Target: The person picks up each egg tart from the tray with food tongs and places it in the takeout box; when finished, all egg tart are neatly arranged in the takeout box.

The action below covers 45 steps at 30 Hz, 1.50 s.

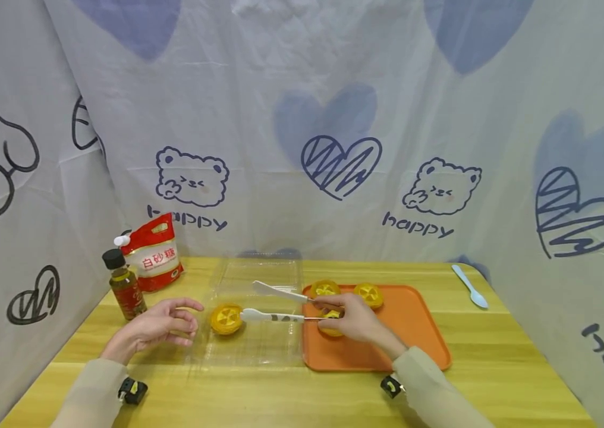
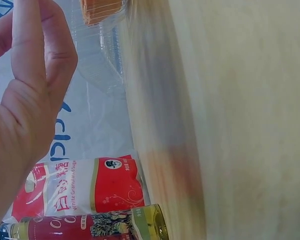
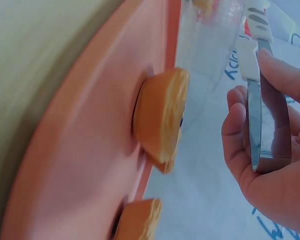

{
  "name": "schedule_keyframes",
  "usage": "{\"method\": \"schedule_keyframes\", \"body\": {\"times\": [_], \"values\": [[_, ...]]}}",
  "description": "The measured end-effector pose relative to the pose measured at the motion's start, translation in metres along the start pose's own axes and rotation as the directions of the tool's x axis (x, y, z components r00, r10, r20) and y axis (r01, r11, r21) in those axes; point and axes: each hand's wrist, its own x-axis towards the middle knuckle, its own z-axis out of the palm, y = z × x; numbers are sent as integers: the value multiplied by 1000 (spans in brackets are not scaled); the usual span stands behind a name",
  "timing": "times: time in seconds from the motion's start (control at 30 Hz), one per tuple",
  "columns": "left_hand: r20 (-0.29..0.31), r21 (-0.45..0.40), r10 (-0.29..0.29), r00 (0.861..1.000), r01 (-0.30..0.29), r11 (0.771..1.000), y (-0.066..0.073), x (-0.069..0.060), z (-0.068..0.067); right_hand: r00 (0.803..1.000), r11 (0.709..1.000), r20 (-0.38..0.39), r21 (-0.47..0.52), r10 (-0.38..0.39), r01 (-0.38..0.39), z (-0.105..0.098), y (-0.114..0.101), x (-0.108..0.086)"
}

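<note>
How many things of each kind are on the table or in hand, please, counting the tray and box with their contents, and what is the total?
Tarts: 4
Tongs: 1
Tray: 1
Clear box: 1
Bottle: 1
Sugar bag: 1
Spoon: 1
Total: 10

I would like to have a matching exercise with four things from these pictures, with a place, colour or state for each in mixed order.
Things:
1. tongs
2. spoon
3. tray
4. bottle

Descriptions:
A. orange, under three tarts
B. beside the sugar bag
C. held in the right hand
D. pale blue

Pairs: 1-C, 2-D, 3-A, 4-B
</note>
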Motion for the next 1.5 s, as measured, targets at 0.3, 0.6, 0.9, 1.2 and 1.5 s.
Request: {"method": "schedule_keyframes", "body": {"times": [0.3,0.6,0.9,1.2,1.5], "values": [[1,-7,-4,1000,4,1000,-4,-3,2,998,991,-23,118,58,-55,-20,20,-17],[-19,-12,-13,1000,12,1000,-5,-2,1,996,965,11,249,89,-88,-36,34,-28],[-8,0,7,1000,-7,1000,-3,2,2,998,993,-28,105,64,-60,-52,46,-43],[6,-11,23,1000,-23,1000,0,0,1,999,990,-20,140,36,-33,-70,60,-52],[-6,-9,12,1000,-12,1000,-2,0,1,996,992,7,94,84,-84,-84,68,-63]]}}
